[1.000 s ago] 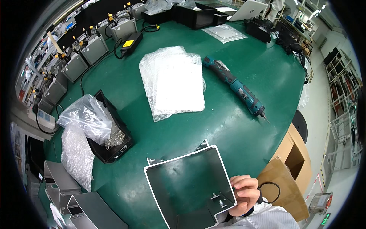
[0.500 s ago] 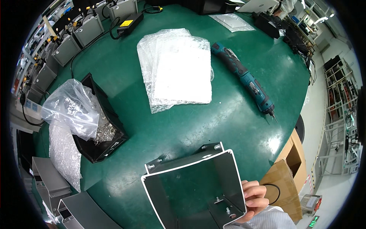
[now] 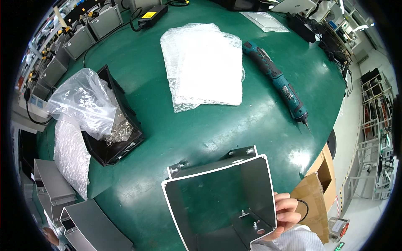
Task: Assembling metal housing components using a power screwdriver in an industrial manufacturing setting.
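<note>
A dark grey, box-shaped metal housing [image 3: 259, 184] with a pale bare rim stands at the near edge, its open side facing me. Two brackets with bright studs stick out on its far side, and more studs show inside at lower right. My right hand [image 3: 287, 213] is closed on the housing's right wall near the lower corner, fingers on the outside; the thumb is mostly hidden. My left hand does not show. Beyond the housing lie white sheets in bubble wrap [image 3: 207, 67] and a teal and black cordless screwdriver [image 3: 278, 81].
On the left, a black bin [image 3: 113, 154] holds small metal hardware under a clear plastic bag [image 3: 86, 102]. More grey housings [image 3: 96, 226] stand at lower left beside bubble wrap [image 3: 71, 154]. Cardboard boxes [image 3: 312, 201] are at the right, past the green table's [image 3: 167, 138] edge.
The whole view has shifted, so the table things sit slightly higher and farther right. My right hand keeps its grip on the housing, which stays almost as it was.
</note>
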Action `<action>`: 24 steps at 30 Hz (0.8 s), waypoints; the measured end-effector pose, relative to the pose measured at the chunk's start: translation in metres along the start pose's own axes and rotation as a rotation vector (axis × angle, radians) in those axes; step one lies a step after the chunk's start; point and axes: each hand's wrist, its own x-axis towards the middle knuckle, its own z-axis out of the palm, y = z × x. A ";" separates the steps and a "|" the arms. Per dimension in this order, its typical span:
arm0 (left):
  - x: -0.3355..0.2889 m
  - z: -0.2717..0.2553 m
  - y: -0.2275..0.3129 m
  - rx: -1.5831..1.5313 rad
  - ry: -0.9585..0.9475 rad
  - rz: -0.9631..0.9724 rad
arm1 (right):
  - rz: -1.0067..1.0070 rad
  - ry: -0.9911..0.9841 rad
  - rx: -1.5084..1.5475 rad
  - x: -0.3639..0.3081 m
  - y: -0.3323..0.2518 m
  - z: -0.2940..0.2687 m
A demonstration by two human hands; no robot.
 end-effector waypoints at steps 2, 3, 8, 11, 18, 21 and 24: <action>0.012 -0.004 0.014 -0.004 0.161 0.074 | -0.021 -0.007 -0.020 -0.002 0.003 -0.001; 0.017 -0.007 0.010 -0.022 0.137 0.043 | -0.007 -0.005 0.005 -0.004 0.004 0.001; 0.016 -0.007 -0.008 -0.467 -0.024 -0.190 | 0.051 0.031 0.033 -0.011 0.005 0.009; 0.006 0.006 -0.003 -0.999 -0.079 -0.550 | 0.061 0.051 -0.004 -0.012 0.003 0.000; 0.009 -0.018 0.027 -1.118 -0.172 -0.859 | 0.073 0.009 -0.065 -0.005 0.002 -0.025; 0.009 -0.024 0.019 -1.213 -0.323 -0.778 | -0.016 -0.030 -0.123 0.001 -0.005 -0.009; 0.004 -0.014 0.018 -1.110 -0.214 -0.765 | 0.001 -0.050 -0.215 0.002 -0.010 -0.004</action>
